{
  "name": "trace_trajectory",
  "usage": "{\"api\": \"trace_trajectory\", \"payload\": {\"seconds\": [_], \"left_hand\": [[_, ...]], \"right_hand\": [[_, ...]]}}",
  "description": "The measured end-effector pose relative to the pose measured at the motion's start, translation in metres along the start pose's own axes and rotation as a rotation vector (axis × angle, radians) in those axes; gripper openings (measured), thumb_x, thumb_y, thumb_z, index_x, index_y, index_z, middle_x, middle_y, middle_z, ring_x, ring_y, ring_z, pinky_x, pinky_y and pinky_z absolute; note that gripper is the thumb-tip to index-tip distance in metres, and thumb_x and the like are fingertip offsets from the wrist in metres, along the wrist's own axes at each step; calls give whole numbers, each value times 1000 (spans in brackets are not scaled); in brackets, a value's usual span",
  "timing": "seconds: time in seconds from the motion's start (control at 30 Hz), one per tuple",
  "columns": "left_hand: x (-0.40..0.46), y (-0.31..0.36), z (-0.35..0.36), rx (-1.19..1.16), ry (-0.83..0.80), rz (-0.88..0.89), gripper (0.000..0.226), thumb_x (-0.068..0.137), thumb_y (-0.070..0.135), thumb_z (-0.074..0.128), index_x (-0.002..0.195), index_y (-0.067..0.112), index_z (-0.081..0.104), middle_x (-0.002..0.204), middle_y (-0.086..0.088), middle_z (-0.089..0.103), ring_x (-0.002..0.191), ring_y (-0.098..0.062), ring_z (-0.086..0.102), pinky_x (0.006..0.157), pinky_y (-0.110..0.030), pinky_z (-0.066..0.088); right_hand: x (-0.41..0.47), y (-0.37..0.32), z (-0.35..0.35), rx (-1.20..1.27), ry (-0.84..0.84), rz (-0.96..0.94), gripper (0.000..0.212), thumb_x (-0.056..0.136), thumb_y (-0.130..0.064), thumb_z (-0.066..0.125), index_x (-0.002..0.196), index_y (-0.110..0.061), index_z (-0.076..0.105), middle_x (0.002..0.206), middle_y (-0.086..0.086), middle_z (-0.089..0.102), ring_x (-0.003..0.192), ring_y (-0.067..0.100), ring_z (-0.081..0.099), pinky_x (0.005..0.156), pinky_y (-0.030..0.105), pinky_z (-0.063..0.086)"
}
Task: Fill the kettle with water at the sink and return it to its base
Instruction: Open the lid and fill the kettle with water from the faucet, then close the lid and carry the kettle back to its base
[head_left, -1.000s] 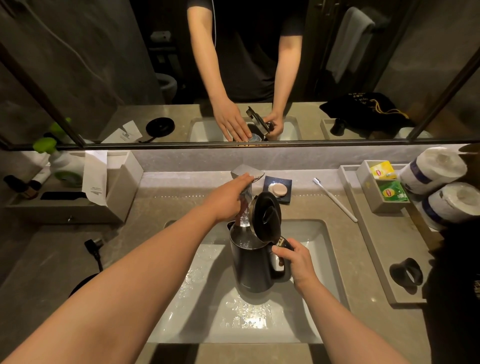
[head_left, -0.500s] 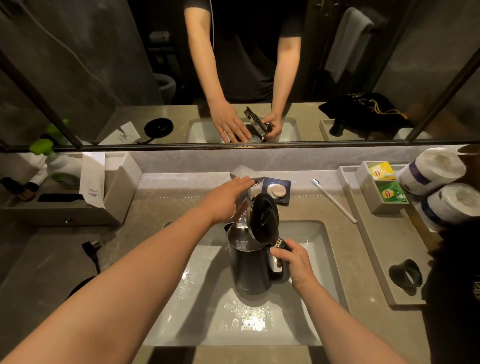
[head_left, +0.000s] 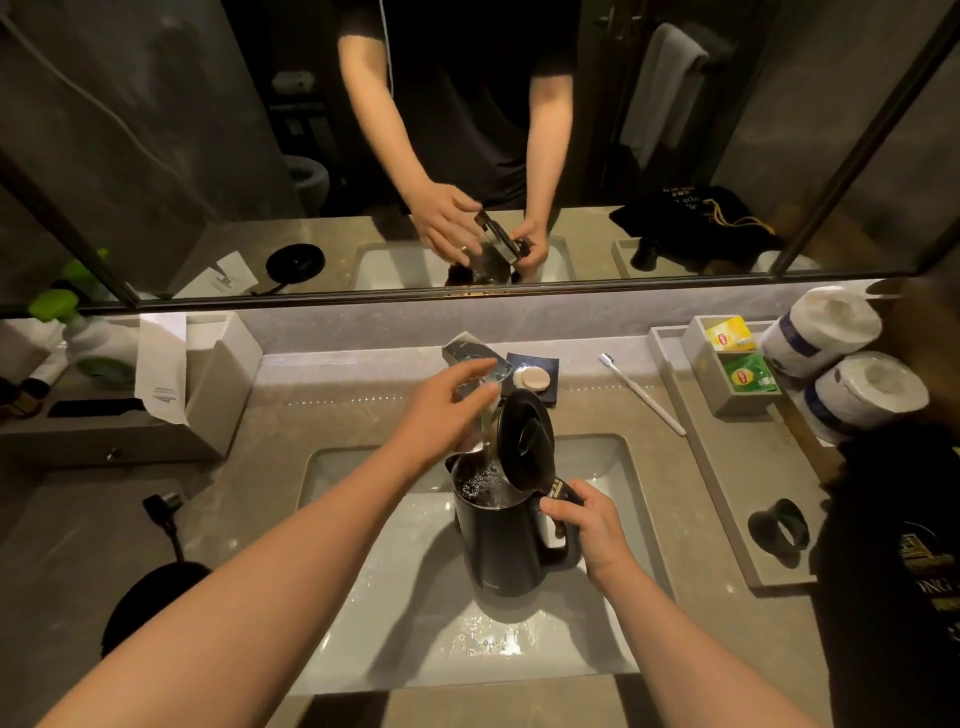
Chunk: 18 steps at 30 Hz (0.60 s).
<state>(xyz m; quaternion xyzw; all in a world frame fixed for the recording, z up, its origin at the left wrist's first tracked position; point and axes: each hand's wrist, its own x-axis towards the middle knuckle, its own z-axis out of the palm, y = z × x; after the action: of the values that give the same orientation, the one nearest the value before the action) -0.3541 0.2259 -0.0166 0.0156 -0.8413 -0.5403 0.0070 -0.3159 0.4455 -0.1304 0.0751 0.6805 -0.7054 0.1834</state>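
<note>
1. The kettle (head_left: 501, 545), dark and upright, stands in the basin of the sink (head_left: 363, 597), beneath the faucet (head_left: 470, 358). Its lid (head_left: 524, 441) is hinged up and stands open above the handle side.
2. A stream of water (head_left: 488, 441) falls from the faucet spout into the kettle's open mouth; bubbling water is visible inside.
3. The right hand (head_left: 589, 525) is at the kettle's handle, on the side of the kettle away from the faucet. Its fingers (head_left: 558, 506) are clamped on the top of the handle, just below the lid hinge. The right forearm runs up from the lower edge of view, over the sink's near rim.
4. The left hand (head_left: 441, 410) is just above the kettle's mouth, at the faucet. Its fingers (head_left: 475, 366) are spread apart and extended, tips at or on the faucet's flat top lever; whether they press it cannot be told. The left forearm crosses diagonally over the sink from the lower left.
5. The kettle base (head_left: 150, 597), a dark round disc, lies on the desk (head_left: 311, 410) well apart from the sink, on the left-arm side, partly hidden by that forearm. Its plug (head_left: 161, 506) lies on the desk between base and sink corner.
6. Behind the faucet, a soap (head_left: 532, 379) sits on a dark dish. A toothbrush (head_left: 641, 395) lies on the desk beyond the kettle's lid side.
7. The mirror (head_left: 156, 156) above the faucet reflects both hands and the kettle.
</note>
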Motion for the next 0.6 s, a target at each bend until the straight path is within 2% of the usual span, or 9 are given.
{"api": "trace_trajectory", "payload": {"seconds": [0.07, 0.13, 0.23, 0.33, 0.43, 0.5, 0.6], "left_hand": [[-14, 6, 7, 82, -25, 59, 37, 81, 46, 64, 118, 40, 61, 120, 13, 62, 111, -7, 55, 92, -35, 46], [-22, 10, 12, 134, -7, 83, 31, 81, 39, 69, 111, 40, 66, 115, 18, 64, 109, -1, 54, 93, -33, 45], [-30, 17, 14, 155, 0, 89, 30, 81, 34, 69, 110, 40, 66, 114, 18, 65, 109, -4, 55, 92, -33, 45], [-37, 22, 16, 199, -17, 118, 28, 84, 27, 66, 110, 36, 68, 115, 16, 65, 109, -3, 55, 93, -34, 46], [-43, 25, 19, 207, -18, 123, 24, 86, 25, 64, 107, 33, 70, 116, 16, 65, 110, -2, 55, 95, -32, 45], [-48, 29, 20, 222, -11, 142, 25, 87, 26, 63, 110, 34, 69, 117, 16, 65, 111, -3, 55, 96, -29, 44], [-53, 35, 19, 280, 6, 200, 28, 88, 27, 61, 115, 33, 67, 121, 14, 64, 114, -5, 55, 99, -31, 42]], "right_hand": [[-7, -3, -7, 8, 7, -9, 24, 58, -24, 78, 72, -9, 65, 60, 2, 61, 55, 13, 56, 57, 31, 44], [-16, -6, -14, 8, 12, -20, 24, 58, -24, 78, 70, -10, 63, 59, 2, 59, 54, 13, 55, 56, 29, 43], [-31, -11, -26, 17, 32, -51, 25, 57, -25, 79, 68, -11, 61, 58, 1, 55, 53, 13, 52, 54, 27, 42], [-45, -20, -35, 35, 55, -91, 15, 59, -21, 77, 67, -15, 66, 57, -2, 58, 54, 10, 54, 54, 27, 42], [-59, -33, -42, 58, 89, -133, 30, 52, -29, 78, 70, -10, 63, 56, -1, 55, 53, 12, 51, 54, 27, 41], [-66, -42, -45, 62, 103, -168, 31, 52, -33, 77, 69, -11, 64, 56, -3, 56, 54, 10, 53, 54, 25, 42], [-75, -56, -47, 55, 129, -237, 37, 55, -35, 76, 74, -6, 65, 61, 7, 53, 59, 18, 50, 56, 30, 41]]}}
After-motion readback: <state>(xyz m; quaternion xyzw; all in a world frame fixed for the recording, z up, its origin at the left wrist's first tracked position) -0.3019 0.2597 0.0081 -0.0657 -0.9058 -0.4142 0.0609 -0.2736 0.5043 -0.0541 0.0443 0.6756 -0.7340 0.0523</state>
